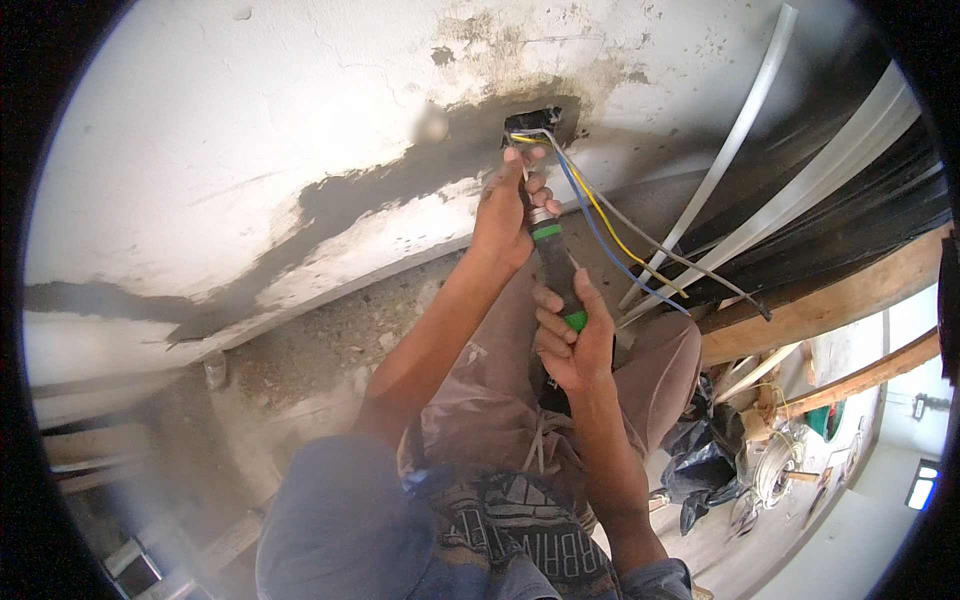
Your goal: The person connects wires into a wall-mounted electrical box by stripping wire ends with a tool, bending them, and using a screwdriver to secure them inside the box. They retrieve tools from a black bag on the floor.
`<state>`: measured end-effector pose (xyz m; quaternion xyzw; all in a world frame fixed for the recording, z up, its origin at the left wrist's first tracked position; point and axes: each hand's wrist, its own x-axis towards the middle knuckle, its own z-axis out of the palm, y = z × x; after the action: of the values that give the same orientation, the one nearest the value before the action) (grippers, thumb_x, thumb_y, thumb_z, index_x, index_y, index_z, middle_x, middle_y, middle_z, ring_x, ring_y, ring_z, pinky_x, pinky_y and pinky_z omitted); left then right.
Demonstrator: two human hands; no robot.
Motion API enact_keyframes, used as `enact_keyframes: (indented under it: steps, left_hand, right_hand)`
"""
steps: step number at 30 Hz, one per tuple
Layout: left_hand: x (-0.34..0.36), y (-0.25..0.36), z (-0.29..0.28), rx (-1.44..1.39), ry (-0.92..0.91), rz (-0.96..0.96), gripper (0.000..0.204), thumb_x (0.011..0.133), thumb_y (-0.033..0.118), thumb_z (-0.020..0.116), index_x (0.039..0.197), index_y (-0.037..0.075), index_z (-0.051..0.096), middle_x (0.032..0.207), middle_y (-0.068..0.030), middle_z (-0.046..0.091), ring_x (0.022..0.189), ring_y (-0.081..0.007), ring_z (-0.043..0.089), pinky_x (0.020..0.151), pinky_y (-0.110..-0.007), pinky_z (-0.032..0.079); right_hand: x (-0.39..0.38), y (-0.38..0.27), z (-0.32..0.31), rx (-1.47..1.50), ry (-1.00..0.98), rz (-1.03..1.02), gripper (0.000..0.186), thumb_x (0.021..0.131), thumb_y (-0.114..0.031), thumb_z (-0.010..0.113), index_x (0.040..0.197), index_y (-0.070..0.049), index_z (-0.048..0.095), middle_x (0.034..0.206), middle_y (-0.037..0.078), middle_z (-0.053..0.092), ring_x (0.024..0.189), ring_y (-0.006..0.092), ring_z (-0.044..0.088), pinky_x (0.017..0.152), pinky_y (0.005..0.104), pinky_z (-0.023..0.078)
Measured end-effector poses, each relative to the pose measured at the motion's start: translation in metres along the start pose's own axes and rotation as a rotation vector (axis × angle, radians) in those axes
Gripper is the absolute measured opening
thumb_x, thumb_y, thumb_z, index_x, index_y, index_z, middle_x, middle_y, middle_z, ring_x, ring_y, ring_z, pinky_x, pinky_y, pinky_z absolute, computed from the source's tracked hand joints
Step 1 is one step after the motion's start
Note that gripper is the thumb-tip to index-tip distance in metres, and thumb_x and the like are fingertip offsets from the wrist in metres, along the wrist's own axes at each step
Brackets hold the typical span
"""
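Note:
A black box point(531, 122) is set into the plastered wall, and blue, yellow and grey wires point(598, 200) come out of it and hang down to the right. Just below the box, my left hand point(507, 212) is closed around the front end of a black-and-green screwdriver point(556, 262), by its silver collar. My right hand point(578, 335) grips the lower end of its thick handle. The screwdriver points up toward the box; its tip is hidden by my left fingers, so I cannot tell what it touches.
Dark patched plaster point(330, 195) runs across the white wall point(230, 110). White pipes point(745, 110) lean at the right, beside black sheeting and a wooden beam point(830, 310). Behind lie a black plastic bag point(705, 460) and a coil of cable point(775, 465). A clear cup point(215, 370) stands near the wall.

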<state>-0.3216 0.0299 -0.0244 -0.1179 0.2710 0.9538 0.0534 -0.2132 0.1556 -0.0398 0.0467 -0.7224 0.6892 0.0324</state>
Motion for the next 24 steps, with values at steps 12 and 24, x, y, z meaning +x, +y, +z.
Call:
enact_keyframes:
  steps: [12,24]
  left_hand:
    - [0.004,0.006,-0.005,0.058,0.017,0.022,0.035,0.106,0.035,0.041,0.117,0.006,0.055,0.076,-0.0001,0.045,0.064,-0.0122,0.046,0.063,-0.032,0.050]
    - [-0.017,-0.020,-0.095,0.462,0.095,0.128,0.023,0.102,0.021,0.050,0.117,0.006,0.058,0.082,-0.0031,0.049,0.077,-0.0133,0.052,0.077,-0.034,0.052]
  right_hand:
    - [-0.003,-0.029,0.002,0.726,-0.081,0.482,0.062,0.094,-0.018,0.065,0.149,-0.016,0.039,0.087,0.005,0.063,0.055,0.0073,0.047,0.045,0.0219,0.035]
    - [-0.118,0.004,-0.062,-0.027,-0.182,0.175,0.057,0.092,-0.024,0.066,0.143,-0.006,0.047,0.129,0.013,0.060,0.119,0.0248,0.054,0.103,0.0356,0.039]
